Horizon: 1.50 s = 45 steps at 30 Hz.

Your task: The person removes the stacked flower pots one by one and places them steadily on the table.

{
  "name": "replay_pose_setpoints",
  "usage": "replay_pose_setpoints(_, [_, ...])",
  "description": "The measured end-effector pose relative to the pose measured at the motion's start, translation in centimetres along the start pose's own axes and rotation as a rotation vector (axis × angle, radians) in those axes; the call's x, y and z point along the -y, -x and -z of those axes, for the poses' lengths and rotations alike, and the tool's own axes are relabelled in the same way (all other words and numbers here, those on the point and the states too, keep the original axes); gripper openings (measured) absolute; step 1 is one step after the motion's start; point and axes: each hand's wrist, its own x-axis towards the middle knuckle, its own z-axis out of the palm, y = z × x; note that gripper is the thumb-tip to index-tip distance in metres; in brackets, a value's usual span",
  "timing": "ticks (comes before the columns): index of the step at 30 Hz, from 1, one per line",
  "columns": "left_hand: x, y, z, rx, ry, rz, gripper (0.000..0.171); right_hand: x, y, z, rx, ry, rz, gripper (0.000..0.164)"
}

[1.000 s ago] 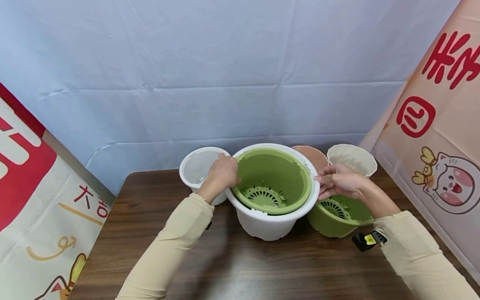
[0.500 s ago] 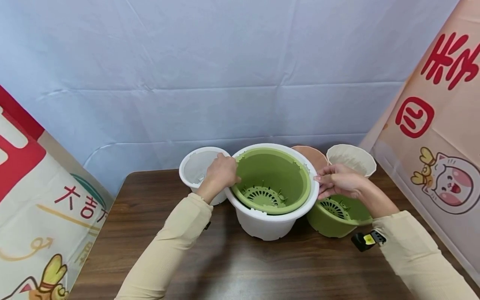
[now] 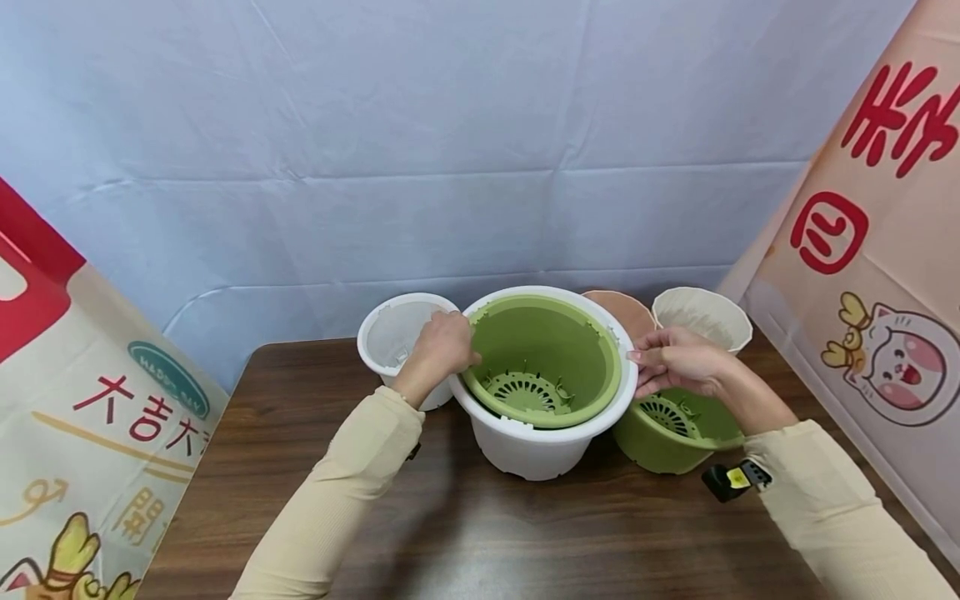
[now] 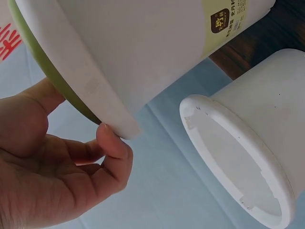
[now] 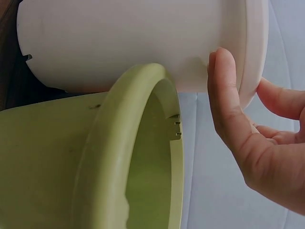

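Observation:
A green plastic flowerpot (image 3: 547, 337) with a slotted bottom sits nested inside a large white flowerpot (image 3: 525, 454) on the table. At their left side, my left hand (image 3: 441, 346) pinches the green rim, thumb on its inner side. The left wrist view shows its curled fingertips right at the edge where the green and white rims meet. My right hand (image 3: 686, 362) holds the white pot's rim from the right, between thumb and fingers; in the right wrist view the fingers (image 5: 224, 86) lie along its outer wall. The white pot's bottom overlaps the tabletop in the head view.
A smaller white pot (image 3: 378, 329) stands at left, partly behind my left hand. Right of the nested pair are another green pot (image 3: 652, 446), an orange pot (image 3: 618, 308) and a cream pot (image 3: 705, 312). Printed cloths (image 3: 810, 350) hang at both sides of the wooden table (image 3: 300, 450).
Both hands and all pots keep practically the same positions. The printed cloth at the left has shifted left and down, showing more of its lettering.

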Motion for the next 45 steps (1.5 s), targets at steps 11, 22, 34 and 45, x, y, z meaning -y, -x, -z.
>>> replay_pose_setpoints(11, [0.0, 0.0, 0.5, -0.016, 0.084, -0.013, 0.037, -0.1, 0.1, 0.1, 0.019, 0.002, 0.013, 0.015])
replay_pose_setpoints(22, [1.0, -0.1, 0.8, -0.020, 0.150, -0.023, 0.032, 0.1, 0.2, 0.1, 0.002, 0.008, 0.006, 0.014])
replay_pose_setpoints(34, [1.4, 0.1, 1.1, 0.001, 0.136, -0.052, 0.022, 0.2, 0.3, 0.1, 0.019, 0.004, 0.015, 0.013])
replay_pose_setpoints(45, [1.7, 0.3, 1.4, 0.006, 0.172, -0.082, 0.019, 0.0, 0.2, 0.1, 0.028, -0.005, 0.019, 0.013])
